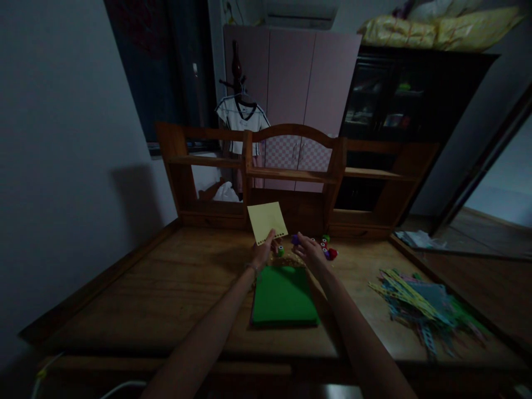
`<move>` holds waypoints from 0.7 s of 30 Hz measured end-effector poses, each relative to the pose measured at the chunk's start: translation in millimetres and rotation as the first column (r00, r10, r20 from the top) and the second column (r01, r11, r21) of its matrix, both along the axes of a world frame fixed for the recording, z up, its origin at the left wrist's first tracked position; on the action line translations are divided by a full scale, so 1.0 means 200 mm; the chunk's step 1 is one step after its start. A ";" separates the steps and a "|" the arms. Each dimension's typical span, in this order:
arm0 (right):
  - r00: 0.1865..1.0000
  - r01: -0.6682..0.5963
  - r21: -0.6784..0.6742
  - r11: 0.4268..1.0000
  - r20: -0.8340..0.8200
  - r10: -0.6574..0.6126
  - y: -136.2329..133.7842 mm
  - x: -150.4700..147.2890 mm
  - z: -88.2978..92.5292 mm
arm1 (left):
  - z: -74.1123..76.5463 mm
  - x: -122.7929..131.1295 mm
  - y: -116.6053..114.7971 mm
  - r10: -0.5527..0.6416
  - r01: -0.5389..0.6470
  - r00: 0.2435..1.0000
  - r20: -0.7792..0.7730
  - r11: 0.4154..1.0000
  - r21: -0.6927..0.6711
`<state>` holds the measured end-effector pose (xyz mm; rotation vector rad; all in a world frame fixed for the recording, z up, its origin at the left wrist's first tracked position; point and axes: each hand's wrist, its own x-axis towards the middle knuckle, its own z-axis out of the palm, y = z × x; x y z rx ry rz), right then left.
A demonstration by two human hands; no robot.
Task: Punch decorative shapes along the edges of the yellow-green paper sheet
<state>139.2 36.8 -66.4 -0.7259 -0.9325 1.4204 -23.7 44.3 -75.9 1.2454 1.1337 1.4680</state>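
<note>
My left hand is closed on the lower edge of a yellow sheet, which has a row of small dark holes along that edge and is tilted up. My right hand pinches a small purple piece, whose exact kind I cannot make out. Just by my left fingers is a small green piece with a white eye-like spot. Beyond my right hand lies a cluster of red, purple and green pieces with similar spots. Between my forearms, a flat green stack rests on the table.
A wooden table carries a tangled pile of coloured strips and sheets on its right side. Along the back edge rises a wooden shelf unit. Small crumb-like bits lie behind the green stack.
</note>
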 end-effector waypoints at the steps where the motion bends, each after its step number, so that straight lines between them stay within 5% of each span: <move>1: 1.000 -0.020 -0.008 1.000 0.012 0.020 -0.01 0.00 0.00 | 0.00 0.00 0.00 -0.018 0.018 1.000 0.008 1.000 0.004; 8: 0.992 -0.110 -0.015 0.994 0.067 0.111 -0.02 -0.02 0.00 | 0.01 0.01 -0.02 -0.012 0.012 0.995 -0.100 1.000 -0.002; 21: 0.996 -0.038 -0.069 0.997 0.072 0.043 0.00 -0.02 -0.02 | -0.03 0.02 0.01 -0.006 0.018 0.989 -0.147 0.997 0.078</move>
